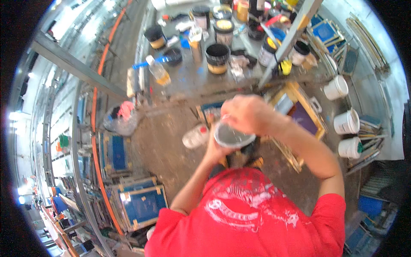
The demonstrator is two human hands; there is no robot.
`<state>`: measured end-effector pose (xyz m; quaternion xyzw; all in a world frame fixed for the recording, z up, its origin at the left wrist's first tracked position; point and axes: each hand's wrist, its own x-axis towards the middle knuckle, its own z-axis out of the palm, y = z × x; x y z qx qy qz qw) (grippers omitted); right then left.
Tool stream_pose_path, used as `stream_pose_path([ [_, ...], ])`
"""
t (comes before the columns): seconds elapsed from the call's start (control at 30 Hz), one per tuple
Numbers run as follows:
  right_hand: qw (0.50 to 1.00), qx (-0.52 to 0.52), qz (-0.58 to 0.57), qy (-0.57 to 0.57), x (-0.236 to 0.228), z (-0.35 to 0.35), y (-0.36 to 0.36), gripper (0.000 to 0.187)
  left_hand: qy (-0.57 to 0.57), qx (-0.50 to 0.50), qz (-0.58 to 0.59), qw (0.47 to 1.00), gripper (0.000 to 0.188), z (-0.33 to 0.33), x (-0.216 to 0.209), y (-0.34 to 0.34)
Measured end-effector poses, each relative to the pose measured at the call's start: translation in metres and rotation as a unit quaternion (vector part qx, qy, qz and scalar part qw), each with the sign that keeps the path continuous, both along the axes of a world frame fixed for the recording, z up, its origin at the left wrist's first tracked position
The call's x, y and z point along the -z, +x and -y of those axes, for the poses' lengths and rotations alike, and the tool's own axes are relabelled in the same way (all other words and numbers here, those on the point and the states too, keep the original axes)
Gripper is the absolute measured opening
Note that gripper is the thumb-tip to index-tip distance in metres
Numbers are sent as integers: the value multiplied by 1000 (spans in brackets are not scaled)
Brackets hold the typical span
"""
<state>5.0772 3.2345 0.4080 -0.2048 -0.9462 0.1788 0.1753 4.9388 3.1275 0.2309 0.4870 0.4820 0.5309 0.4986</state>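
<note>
In front of my red shirt, my left hand [216,148] wraps round the side of a round tub [234,138] with a pale rim and grey contents. The tub is tilted so its mouth faces me. My right hand [249,114] is closed above the tub's far edge, its fingertips at the rim. Whatever it grips is hidden by the fingers. Beyond the tub, a white plastic bottle with a red cap [196,136] is on the floor, close to my left hand.
A worktable [188,81] ahead carries ink tubs, a clear bottle [158,72] and rags. A metal post [287,47] slants at right. Wood-framed screens [145,204] lean at left, and another frame [310,118] lies at right near white buckets [346,122]. A plastic bag [122,120] sits left.
</note>
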Motion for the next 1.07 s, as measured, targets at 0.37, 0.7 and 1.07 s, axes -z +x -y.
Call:
stream_pose_path([
  [0.37,979,-42,77,185,-31,46,102,38,81,108,-17,991,95,-30,-57,10],
  [0.7,986,31,124,108,-26,32,125,19,61,150,7,987,100,-28,-45,30],
  [1.07,989,24,138,49,-17,34,125,19,55,95,18,994,96,-17,-31,34],
])
